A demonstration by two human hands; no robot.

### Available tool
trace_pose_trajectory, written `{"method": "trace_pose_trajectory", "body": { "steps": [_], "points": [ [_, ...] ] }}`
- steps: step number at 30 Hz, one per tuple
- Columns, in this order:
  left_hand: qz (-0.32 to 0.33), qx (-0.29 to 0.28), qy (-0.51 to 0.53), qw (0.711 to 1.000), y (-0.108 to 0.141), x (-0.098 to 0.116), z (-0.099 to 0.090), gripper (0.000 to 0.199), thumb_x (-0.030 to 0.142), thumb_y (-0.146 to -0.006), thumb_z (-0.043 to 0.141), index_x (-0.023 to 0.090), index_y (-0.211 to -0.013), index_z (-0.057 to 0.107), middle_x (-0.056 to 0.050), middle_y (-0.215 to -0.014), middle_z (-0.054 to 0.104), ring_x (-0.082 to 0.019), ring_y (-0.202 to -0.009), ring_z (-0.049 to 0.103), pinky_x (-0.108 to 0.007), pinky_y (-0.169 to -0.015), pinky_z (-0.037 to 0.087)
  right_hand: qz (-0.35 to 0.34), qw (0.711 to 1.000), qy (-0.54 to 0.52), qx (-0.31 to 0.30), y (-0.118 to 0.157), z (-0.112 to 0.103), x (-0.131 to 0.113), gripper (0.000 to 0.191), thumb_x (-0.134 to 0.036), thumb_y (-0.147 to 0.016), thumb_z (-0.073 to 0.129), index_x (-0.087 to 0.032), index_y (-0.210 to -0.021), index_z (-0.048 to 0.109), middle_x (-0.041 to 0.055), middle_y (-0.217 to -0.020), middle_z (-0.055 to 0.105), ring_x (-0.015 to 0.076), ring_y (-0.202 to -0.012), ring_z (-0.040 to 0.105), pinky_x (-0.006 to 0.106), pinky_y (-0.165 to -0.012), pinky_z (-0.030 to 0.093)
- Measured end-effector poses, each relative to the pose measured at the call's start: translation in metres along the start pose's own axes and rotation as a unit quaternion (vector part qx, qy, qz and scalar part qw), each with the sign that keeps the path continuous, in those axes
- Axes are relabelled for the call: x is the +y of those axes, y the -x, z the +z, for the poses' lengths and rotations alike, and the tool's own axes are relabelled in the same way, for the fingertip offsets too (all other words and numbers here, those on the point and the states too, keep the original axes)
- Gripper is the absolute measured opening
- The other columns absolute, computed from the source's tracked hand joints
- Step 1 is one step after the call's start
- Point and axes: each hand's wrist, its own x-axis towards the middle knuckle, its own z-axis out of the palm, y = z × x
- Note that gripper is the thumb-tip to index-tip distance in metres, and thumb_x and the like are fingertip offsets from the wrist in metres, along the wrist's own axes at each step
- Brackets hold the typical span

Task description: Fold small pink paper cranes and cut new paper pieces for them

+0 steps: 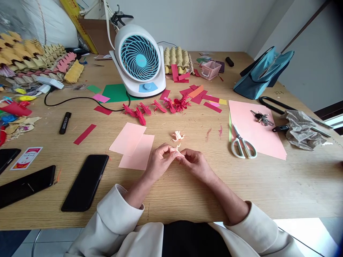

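Both of my hands meet over the middle of the table, pinching one small piece of pale pink paper (175, 150). My left hand (160, 160) is closed on its left side, thumb on top. From the right, my right hand (197, 164) grips the same piece with fingertips close to the left thumb. Just beyond the fingers lies a small crumpled pale paper flower (178, 136). Two light pink paper sheets (127, 139) overlap to the left of my left hand. Silver scissors with white handles (243, 144) rest to the right, partly on a stack of pink paper (257, 132).
A white fan (140, 60) stands behind a row of crumpled red paper flowers (157, 107). Phones (85, 182) and a black marker (65, 123) lie left. Keys (262, 117), a folded umbrella (302, 130) and a blue bag (264, 73) are right. Egg cartons (177, 59) stand behind.
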Motion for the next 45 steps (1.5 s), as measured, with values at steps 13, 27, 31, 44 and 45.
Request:
{"method": "trace_pose_trajectory", "body": {
  "steps": [13,27,31,44,45],
  "points": [
    [-0.106,-0.031,0.163,0.98,0.0,0.003,0.009,0.038,0.051,-0.081,0.07,0.016,-0.094,0.063,-0.007,-0.091,0.068,-0.015,-0.078,0.063,-0.025,-0.068,0.05,-0.22,0.943,0.19,0.161,0.004,-0.004,0.002,0.033,-0.016,-0.095,0.05,-0.029,-0.117,0.071,0.008,-0.096,0.061,0.0182,-0.088,0.061,0.032,-0.074,0.051],
    [-0.104,0.034,0.146,0.983,-0.002,0.006,0.003,0.032,0.046,-0.078,0.072,0.016,-0.07,0.063,0.001,-0.067,0.056,-0.008,-0.058,0.044,-0.021,-0.052,0.037,-0.022,0.996,0.045,0.077,0.0,-0.005,-0.006,0.029,-0.046,-0.092,0.058,-0.018,-0.089,0.068,0.0047,-0.081,0.065,0.016,-0.07,0.057,0.028,-0.065,0.046],
    [-0.119,0.031,0.156,0.98,-0.002,0.005,0.004,0.031,0.044,-0.073,0.076,0.015,-0.07,0.066,-0.002,-0.077,0.065,-0.01,-0.061,0.049,-0.021,-0.053,0.039,0.013,0.998,0.003,0.069,-0.001,-0.002,0.004,0.033,-0.049,-0.084,0.067,-0.017,-0.079,0.063,0.0009,-0.07,0.06,0.0124,-0.06,0.049,0.025,-0.055,0.038],
    [-0.08,0.009,0.068,0.994,0.0,0.0,0.004,0.023,0.039,-0.082,0.068,0.016,-0.079,0.068,-0.002,-0.079,0.069,-0.013,-0.067,0.059,-0.022,-0.058,0.045,0.035,0.998,0.024,0.046,-0.001,0.0,-0.007,0.03,-0.044,-0.085,0.062,-0.017,-0.073,0.057,-0.003,-0.063,0.049,0.0099,-0.056,0.039,0.024,-0.052,0.031],
    [-0.087,0.001,0.084,0.993,0.001,-0.001,0.005,0.025,0.041,-0.082,0.068,0.016,-0.082,0.068,-0.002,-0.082,0.069,-0.013,-0.068,0.06,-0.021,-0.057,0.046,0.035,0.998,0.024,0.054,-0.001,0.0,-0.006,0.03,-0.044,-0.084,0.063,-0.017,-0.073,0.056,-0.0032,-0.062,0.049,0.0097,-0.056,0.039,0.024,-0.052,0.031]
  ]
}}
